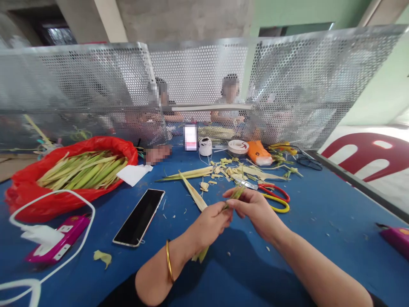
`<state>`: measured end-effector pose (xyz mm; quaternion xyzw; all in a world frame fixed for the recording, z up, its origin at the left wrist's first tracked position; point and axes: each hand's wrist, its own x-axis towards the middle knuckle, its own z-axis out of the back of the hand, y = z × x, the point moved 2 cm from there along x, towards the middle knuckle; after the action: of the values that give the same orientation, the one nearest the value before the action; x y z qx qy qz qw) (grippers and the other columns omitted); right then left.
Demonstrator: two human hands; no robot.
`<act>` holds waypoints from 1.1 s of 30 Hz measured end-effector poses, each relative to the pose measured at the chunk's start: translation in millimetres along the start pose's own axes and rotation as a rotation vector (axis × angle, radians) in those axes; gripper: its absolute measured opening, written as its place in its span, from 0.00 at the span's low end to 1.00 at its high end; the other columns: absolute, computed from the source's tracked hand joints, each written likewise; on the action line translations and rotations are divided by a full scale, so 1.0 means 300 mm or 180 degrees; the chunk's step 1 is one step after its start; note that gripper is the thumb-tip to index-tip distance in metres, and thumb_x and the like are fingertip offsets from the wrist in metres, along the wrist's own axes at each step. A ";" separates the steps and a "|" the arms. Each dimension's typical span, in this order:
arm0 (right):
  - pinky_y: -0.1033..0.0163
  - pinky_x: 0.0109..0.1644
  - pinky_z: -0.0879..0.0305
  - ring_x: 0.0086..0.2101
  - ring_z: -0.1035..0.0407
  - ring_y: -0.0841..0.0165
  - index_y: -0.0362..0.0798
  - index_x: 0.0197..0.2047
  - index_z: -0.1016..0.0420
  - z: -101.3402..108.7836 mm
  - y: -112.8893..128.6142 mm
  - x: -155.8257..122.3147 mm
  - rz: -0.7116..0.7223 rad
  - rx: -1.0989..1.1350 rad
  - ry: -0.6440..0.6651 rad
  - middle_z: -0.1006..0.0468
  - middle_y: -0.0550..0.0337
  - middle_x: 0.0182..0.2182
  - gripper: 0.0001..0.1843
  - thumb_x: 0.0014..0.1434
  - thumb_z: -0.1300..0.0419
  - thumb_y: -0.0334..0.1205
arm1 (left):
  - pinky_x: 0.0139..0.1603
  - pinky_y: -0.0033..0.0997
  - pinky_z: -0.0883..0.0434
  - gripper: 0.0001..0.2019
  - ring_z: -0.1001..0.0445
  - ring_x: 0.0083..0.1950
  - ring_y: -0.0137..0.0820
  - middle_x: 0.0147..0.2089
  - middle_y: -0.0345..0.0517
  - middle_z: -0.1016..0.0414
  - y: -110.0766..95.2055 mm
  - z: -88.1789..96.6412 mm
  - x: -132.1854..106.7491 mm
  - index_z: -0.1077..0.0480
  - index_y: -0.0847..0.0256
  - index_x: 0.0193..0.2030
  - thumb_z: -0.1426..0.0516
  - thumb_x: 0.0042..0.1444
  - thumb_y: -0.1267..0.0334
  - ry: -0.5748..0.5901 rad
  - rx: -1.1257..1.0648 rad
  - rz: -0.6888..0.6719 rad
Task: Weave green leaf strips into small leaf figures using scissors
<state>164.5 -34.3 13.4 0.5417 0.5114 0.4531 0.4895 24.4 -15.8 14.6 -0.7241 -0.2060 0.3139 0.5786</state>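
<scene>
My left hand (212, 224), with a gold bangle (169, 261) on its wrist, is closed round a bundle of green leaf strips (201, 254) whose lower ends stick out below the palm. Against its thumb, my right hand (251, 207) pinches the top of the same bundle, where thin green ends (237, 194) poke up. Just beyond the fingers lie scissors (276, 196) with one red and one yellow handle loop. A long pale leaf (193, 192) rests on the blue table behind my left hand. Cut leaf scraps (226, 169) are scattered farther back.
At left stands a red plastic bag (96, 196) full of long leaves (84, 170). A phone (139, 217) and a magenta power strip (60, 238) with a white cable lie nearby. String (205, 146), tape (238, 147) and an orange packet (259, 152) sit before a perforated metal screen (198, 72); people sit behind it.
</scene>
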 end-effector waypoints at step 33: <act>0.67 0.25 0.47 0.20 0.40 0.75 0.44 0.26 0.26 0.005 0.013 -0.007 -0.0127 0.0229 0.0319 0.30 0.66 0.17 0.15 0.46 0.30 0.46 | 0.33 0.28 0.27 0.09 0.25 0.27 0.29 0.26 0.45 0.26 0.014 0.036 0.004 0.24 0.68 0.32 0.38 0.51 0.61 0.0081 -0.0831 0.0680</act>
<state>166.4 -36.4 17.1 0.5253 0.5620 0.4511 0.4525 17.6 -8.5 8.7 -0.8148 -0.1595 0.3350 0.4455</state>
